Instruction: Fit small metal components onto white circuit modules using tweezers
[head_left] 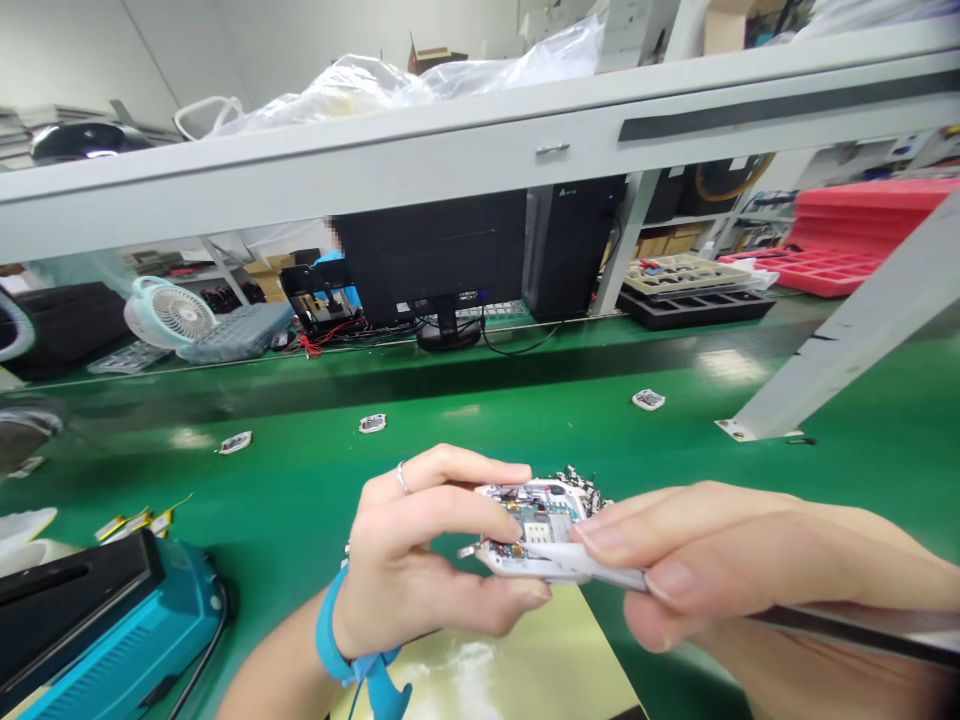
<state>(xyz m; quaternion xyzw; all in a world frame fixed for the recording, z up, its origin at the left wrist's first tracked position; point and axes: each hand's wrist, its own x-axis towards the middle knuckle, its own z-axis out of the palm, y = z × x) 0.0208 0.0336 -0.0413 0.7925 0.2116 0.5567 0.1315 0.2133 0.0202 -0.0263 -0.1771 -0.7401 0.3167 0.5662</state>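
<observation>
In the middle of the head view, my left hand (431, 545) grips a small white device housing (551, 520) by its edges, with the circuit board inside facing up. A ring and a blue wrist strap (330, 625) are on that hand. From the right, my right hand (712, 560) pinches a thin metal tool, which looks like tweezers (622, 575); its pale tip reaches over the lower part of the board. Whether the tip touches the board cannot be made out. Behind the housing lies a pile of small dark and silver parts (585, 490).
On the green table (480, 390) lie similar housings (373, 424), a yellowish sheet (510, 660) beneath my hands and a teal device (127, 630) at the left. A monitor (442, 255), a fan (172, 312), trays (690, 300) and a slanted white post (847, 330) stand farther back.
</observation>
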